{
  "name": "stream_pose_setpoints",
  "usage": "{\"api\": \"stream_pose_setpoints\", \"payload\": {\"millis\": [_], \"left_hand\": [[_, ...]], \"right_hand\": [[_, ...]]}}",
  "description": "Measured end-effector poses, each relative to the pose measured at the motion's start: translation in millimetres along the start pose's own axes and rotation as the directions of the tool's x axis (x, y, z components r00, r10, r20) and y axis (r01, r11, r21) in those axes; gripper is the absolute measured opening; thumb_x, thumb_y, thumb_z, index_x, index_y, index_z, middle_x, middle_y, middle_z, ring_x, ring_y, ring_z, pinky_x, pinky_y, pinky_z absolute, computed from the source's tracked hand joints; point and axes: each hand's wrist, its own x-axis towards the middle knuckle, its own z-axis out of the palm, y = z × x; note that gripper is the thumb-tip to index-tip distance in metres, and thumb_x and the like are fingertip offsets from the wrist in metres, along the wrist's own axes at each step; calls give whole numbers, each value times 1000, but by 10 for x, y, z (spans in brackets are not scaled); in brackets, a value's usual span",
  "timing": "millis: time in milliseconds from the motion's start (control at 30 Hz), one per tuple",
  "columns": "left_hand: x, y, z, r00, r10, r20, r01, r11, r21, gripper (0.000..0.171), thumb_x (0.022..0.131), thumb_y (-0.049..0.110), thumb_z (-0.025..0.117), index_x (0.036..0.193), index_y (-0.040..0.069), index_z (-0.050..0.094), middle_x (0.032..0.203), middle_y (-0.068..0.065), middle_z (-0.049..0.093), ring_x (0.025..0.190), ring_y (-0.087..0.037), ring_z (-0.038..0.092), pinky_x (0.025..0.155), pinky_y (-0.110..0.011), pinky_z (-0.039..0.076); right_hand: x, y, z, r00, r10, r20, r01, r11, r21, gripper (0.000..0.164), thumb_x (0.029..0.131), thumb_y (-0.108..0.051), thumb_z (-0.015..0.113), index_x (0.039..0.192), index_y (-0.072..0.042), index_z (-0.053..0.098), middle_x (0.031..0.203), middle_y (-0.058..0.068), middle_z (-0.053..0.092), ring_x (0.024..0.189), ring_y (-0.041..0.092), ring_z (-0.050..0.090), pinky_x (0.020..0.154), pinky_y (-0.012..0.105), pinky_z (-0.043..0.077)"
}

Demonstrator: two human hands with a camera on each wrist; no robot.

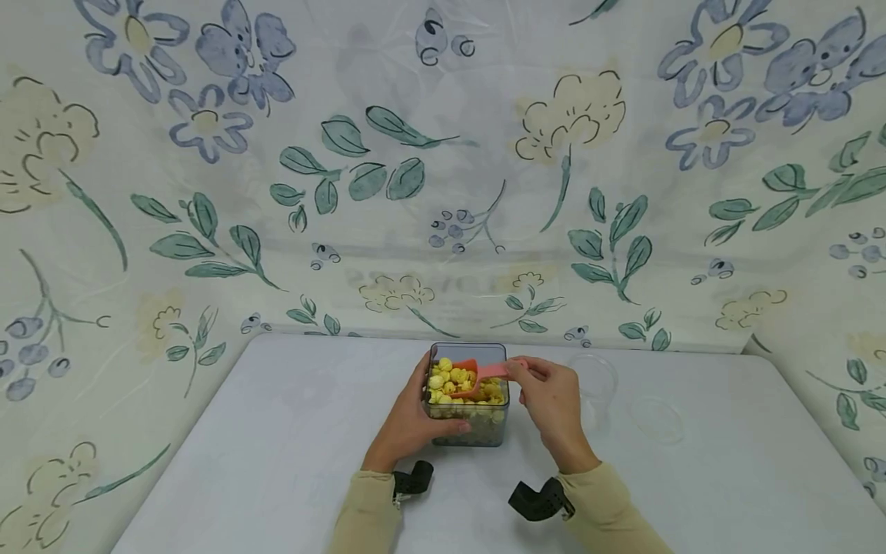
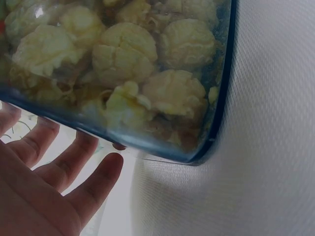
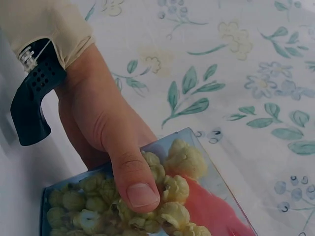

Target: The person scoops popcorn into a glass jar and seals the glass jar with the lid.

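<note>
A clear square container (image 1: 484,435) full of yellow popcorn (image 1: 439,382) stands on the white table. My left hand (image 1: 407,425) grips its left side, the thumb across the front wall and the fingers behind. In the left wrist view, those fingers (image 2: 81,152) lie along the container's edge. My right hand (image 1: 556,396) pinches the handle of a pinkish-red scoop (image 1: 493,370), whose bowl sits among the popcorn inside the container. The right wrist view shows the scoop (image 3: 209,209) in the popcorn and the left thumb (image 3: 140,189) against the wall.
To the right on the white table (image 1: 277,462) lie a transparent round vessel (image 1: 597,377) and a thin clear ring-shaped piece (image 1: 657,421). A floral-patterned sheet (image 1: 443,254) rises behind the table's back edge and along both sides.
</note>
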Motion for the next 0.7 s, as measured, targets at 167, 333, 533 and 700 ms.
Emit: {"api": "stream_pose_setpoints", "payload": {"millis": [167,333,533,700], "left_hand": [[-5,-1,-7,1000,-17,8,17,1000,-19,117,66,27,85,150,23,3,150,-1,25,133,-20,31,106,-43,29],[-8,2,-7,1000,-29,5,29,999,-18,117,66,26,85,150,22,4,148,-3,28,132,-21,32,106,-44,29],[13,-8,-4,1000,-27,13,27,999,-31,117,66,27,85,150,25,4,147,-1,29,131,-20,33,106,-43,29],[25,-18,-2,1000,-17,17,17,999,-37,117,65,26,85,150,25,5,146,0,31,130,-19,35,106,-43,30]], "right_hand": [[-12,9,-8,999,54,2,-54,997,60,23,85,-28,67,97,-9,71,81,7,68,50,13,44,41,21,30],[-20,25,-4,998,68,2,-68,994,84,22,85,-28,67,97,-9,70,80,5,68,50,13,45,43,21,32],[-23,30,-18,998,53,-14,-52,992,111,21,86,-25,67,96,-7,71,81,8,68,50,12,45,42,21,32],[-28,22,-18,997,74,-30,-70,990,124,20,86,-24,67,97,-8,71,81,7,67,51,12,45,43,20,34]]}}
